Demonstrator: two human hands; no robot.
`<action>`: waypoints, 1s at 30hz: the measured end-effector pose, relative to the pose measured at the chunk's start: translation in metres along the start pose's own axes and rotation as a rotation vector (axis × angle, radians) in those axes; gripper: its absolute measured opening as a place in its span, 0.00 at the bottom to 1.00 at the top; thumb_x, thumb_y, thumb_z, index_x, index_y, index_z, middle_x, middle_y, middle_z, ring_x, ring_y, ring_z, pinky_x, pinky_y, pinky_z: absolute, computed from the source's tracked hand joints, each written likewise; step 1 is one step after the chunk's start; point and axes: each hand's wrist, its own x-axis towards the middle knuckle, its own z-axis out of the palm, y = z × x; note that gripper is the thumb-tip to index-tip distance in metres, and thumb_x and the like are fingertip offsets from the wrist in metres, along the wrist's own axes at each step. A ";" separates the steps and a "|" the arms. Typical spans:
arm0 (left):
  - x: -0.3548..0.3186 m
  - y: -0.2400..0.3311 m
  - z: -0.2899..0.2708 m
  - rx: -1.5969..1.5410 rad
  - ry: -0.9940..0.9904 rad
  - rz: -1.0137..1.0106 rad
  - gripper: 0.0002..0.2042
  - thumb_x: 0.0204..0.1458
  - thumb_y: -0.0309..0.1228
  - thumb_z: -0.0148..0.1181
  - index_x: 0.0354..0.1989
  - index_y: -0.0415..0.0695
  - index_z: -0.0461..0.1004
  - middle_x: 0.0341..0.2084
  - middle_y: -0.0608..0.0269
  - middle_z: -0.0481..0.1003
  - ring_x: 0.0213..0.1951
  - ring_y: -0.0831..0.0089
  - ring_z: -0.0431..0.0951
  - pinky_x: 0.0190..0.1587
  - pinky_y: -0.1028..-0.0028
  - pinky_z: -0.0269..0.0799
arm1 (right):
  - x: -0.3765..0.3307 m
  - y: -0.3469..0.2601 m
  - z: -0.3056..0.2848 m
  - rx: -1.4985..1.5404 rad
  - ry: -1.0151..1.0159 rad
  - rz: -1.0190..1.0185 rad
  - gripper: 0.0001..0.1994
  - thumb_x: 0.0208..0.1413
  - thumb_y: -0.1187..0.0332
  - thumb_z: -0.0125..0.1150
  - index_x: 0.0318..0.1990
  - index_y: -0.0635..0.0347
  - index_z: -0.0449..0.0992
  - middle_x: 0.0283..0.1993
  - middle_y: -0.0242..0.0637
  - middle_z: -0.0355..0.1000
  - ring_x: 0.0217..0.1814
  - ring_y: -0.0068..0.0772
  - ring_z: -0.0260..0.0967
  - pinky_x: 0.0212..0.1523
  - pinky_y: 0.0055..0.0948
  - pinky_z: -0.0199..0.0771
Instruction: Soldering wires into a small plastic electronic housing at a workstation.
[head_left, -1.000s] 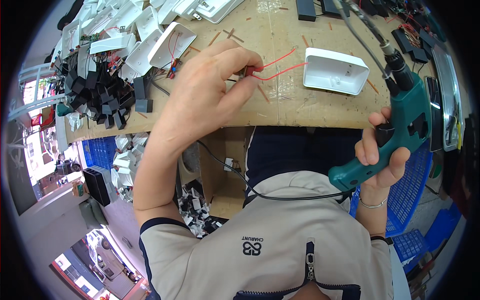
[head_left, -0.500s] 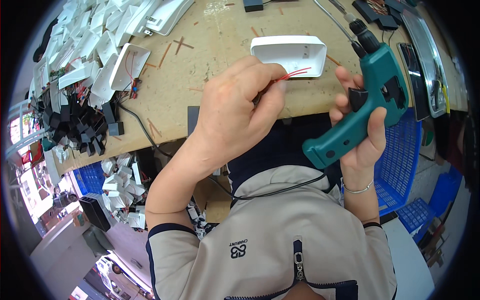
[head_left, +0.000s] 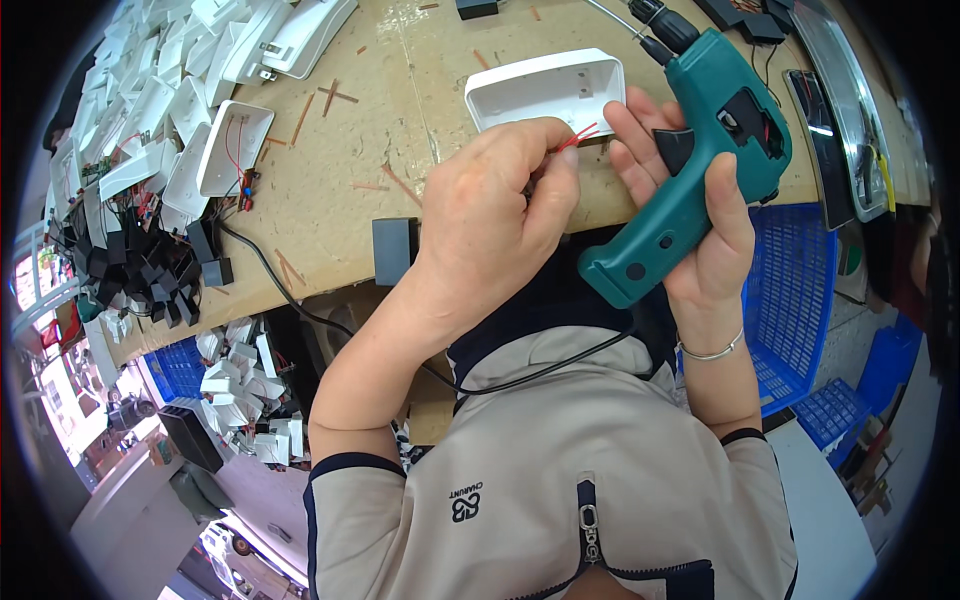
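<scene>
My left hand [head_left: 490, 210] is closed in a pinch, with the tips of thin red wires [head_left: 580, 137] sticking out past the fingertips. Whatever the wires lead to inside that hand is hidden. Across my right palm lies a green soldering gun [head_left: 674, 212] with a black trigger and a metal tip pointing up and left. The thumb of my right hand [head_left: 712, 275] rests along the handle's side, while its fingers stretch loosely beyond the trigger. An open white plastic case [head_left: 540, 88] sits on the table just past my left fingertips, touching neither hand firmly as far as I can see.
White cases [head_left: 160, 100] pile up at the left, beside black blocks [head_left: 150, 260]. A dark box [head_left: 396, 252] stands at the table's near edge. The black cord [head_left: 275, 268] loops across my lap. A blue crate [head_left: 790, 310] is at my right; copper-coloured strips lie scattered.
The soldering gun and my right hand have shifted up and left, nearer the red wires. My left hand keeps its pinch. The whole view has shifted slightly.
</scene>
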 end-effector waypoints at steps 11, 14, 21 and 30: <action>0.001 -0.005 0.004 0.051 0.097 0.171 0.03 0.40 0.22 0.54 0.26 0.40 0.70 0.16 0.61 0.67 0.19 0.68 0.68 0.21 0.74 0.63 | -0.023 -0.020 -0.015 -0.247 -0.065 -0.144 0.30 0.50 0.56 0.51 0.54 0.69 0.52 0.56 0.57 0.51 0.50 0.36 0.63 0.39 0.24 0.71; 0.001 -0.007 0.005 0.051 0.127 0.147 0.03 0.40 0.22 0.55 0.25 0.40 0.70 0.16 0.61 0.67 0.19 0.68 0.68 0.21 0.74 0.63 | -0.035 -0.021 -0.013 -0.329 0.002 -0.202 0.32 0.48 0.55 0.54 0.54 0.69 0.53 0.53 0.57 0.55 0.41 0.28 0.66 0.31 0.19 0.69; 0.004 -0.008 0.003 0.104 0.156 0.173 0.03 0.39 0.21 0.54 0.25 0.39 0.70 0.16 0.61 0.67 0.18 0.69 0.68 0.21 0.73 0.63 | -0.058 -0.023 -0.019 -0.496 0.066 -0.258 0.33 0.47 0.54 0.56 0.53 0.70 0.54 0.51 0.56 0.58 0.34 0.24 0.65 0.26 0.18 0.68; 0.002 -0.005 0.000 -0.082 0.104 0.027 0.03 0.44 0.23 0.53 0.26 0.37 0.67 0.17 0.61 0.66 0.18 0.73 0.67 0.20 0.76 0.62 | -0.063 -0.019 -0.012 -0.458 0.155 -0.251 0.35 0.42 0.56 0.61 0.52 0.73 0.55 0.45 0.59 0.62 0.29 0.28 0.68 0.25 0.21 0.70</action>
